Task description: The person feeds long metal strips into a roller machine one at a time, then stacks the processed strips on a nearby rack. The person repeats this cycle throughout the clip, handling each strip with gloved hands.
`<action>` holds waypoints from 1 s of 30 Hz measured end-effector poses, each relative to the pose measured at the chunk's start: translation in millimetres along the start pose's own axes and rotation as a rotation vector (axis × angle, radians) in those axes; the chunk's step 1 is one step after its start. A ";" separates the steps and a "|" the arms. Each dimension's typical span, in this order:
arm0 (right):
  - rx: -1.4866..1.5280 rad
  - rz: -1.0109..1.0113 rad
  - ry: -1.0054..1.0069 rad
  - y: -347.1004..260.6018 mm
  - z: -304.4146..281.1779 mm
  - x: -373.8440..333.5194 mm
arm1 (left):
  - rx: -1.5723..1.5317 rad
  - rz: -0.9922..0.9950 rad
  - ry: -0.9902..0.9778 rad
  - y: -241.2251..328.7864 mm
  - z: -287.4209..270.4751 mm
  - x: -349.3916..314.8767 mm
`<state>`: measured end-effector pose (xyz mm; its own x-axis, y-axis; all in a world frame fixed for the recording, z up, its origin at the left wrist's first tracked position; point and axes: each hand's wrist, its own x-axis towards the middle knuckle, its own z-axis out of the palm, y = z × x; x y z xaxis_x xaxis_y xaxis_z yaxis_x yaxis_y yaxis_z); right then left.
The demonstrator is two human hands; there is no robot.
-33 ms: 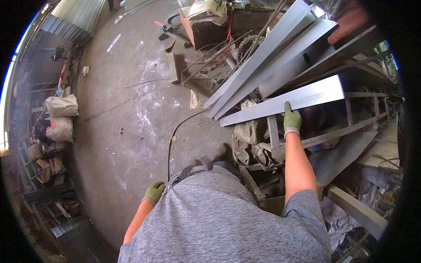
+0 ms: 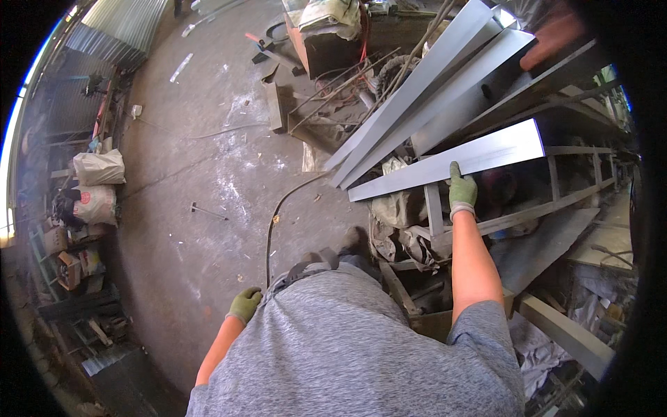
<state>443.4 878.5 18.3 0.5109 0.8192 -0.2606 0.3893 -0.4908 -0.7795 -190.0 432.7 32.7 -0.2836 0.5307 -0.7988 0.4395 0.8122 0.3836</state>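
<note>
My right hand (image 2: 463, 191), in a green glove with a pale cuff, grips the near edge of a long silver sheet-metal strip (image 2: 497, 150). The thumb lies on top of the strip and the other fingers are mostly out of sight. This strip rests over the edge of a metal frame rack (image 2: 434, 208), tapering in view toward the floor side. Beyond it two more silver strips (image 2: 410, 90) lie fanned out, apart from my hand. My left hand (image 2: 244, 304), also gloved in green, hangs low beside my hip; its fingers are largely hidden.
A dark hose (image 2: 281, 201) curves over the concrete floor near my feet. A small T-shaped tool (image 2: 208, 211) lies to the left. Along the left wall stand white sacks (image 2: 99, 167) and corrugated sheets (image 2: 114, 35). Scrap and a cloth-topped box (image 2: 326, 48) sit ahead.
</note>
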 end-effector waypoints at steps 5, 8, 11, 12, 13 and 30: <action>-0.075 -0.042 0.060 9.2 1.8 -12.8 | -0.010 -0.053 0.048 3.0 6.9 4.3; -0.041 -0.056 0.083 14.1 -3.3 -12.9 | -0.057 -0.052 0.078 13.9 17.1 8.9; -0.104 -0.003 0.034 16.9 -8.7 -8.9 | 0.014 -0.026 0.039 29.8 23.0 13.7; -0.098 -0.004 0.019 18.7 -9.3 -8.6 | 0.010 -0.027 0.034 34.4 24.1 14.4; -0.088 0.005 -0.012 20.8 -9.4 -8.7 | 0.048 0.026 0.040 38.6 23.2 15.9; -0.135 0.014 0.036 48.2 -22.0 -45.8 | 0.199 0.360 0.072 158.1 -16.1 106.2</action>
<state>455.6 810.8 5.3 0.5433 0.8018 -0.2488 0.4803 -0.5400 -0.6912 -164.3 621.4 16.0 -0.1381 0.7935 -0.5927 0.6753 0.5132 0.5297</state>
